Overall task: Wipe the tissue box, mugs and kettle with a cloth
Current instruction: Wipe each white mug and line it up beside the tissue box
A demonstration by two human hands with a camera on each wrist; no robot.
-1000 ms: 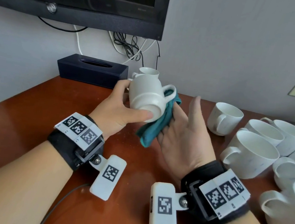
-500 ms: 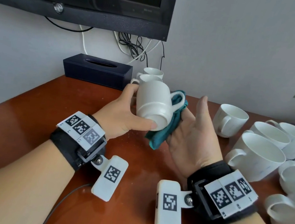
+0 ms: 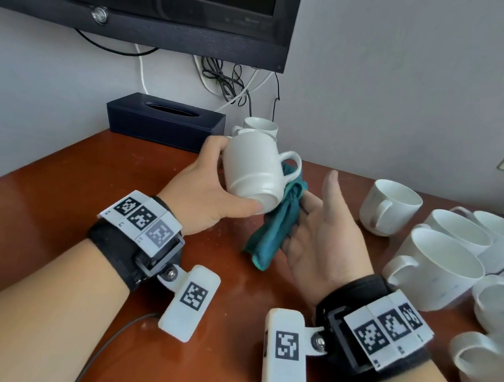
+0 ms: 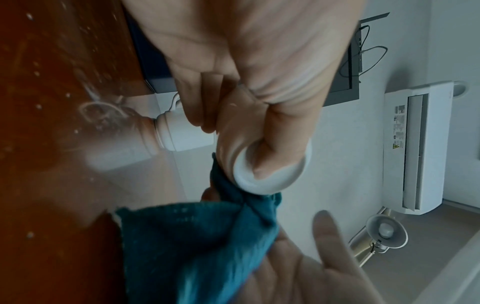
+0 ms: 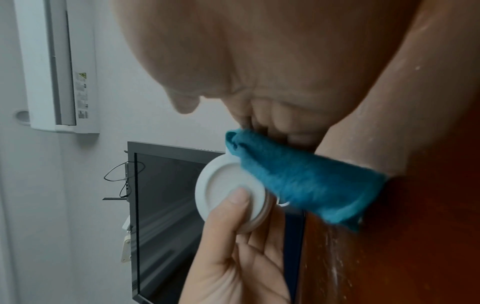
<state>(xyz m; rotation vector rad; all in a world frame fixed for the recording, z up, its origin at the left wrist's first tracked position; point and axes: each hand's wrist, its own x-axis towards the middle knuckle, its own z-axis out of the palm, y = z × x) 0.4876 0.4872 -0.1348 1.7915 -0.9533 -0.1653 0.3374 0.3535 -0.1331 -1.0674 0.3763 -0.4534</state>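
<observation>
The white mug (image 3: 254, 169) is up off the worktop (image 3: 56, 187), tipped base-towards-you, with the left hand (image 3: 203, 191) curled round it and thumb on the foot ring. The teal cloth (image 3: 275, 225) sits bunched at its 4 o'clock on the flat, open-fingered right hand (image 3: 321, 236). I'd spin the mug against the cloth and get under the handle too. More mugs (image 3: 436, 268) wait at 3 o'clock, the tissue box (image 3: 164, 121) at 11.

Head view: looks down and forward over the table (image 3: 56, 187) from above.
Left wrist view: close, along the palm — toward the mug (image 4: 270, 170).
Right wrist view: close, facing left.
Shared: mug base and cloth (image 5: 306, 181) — all three.
</observation>
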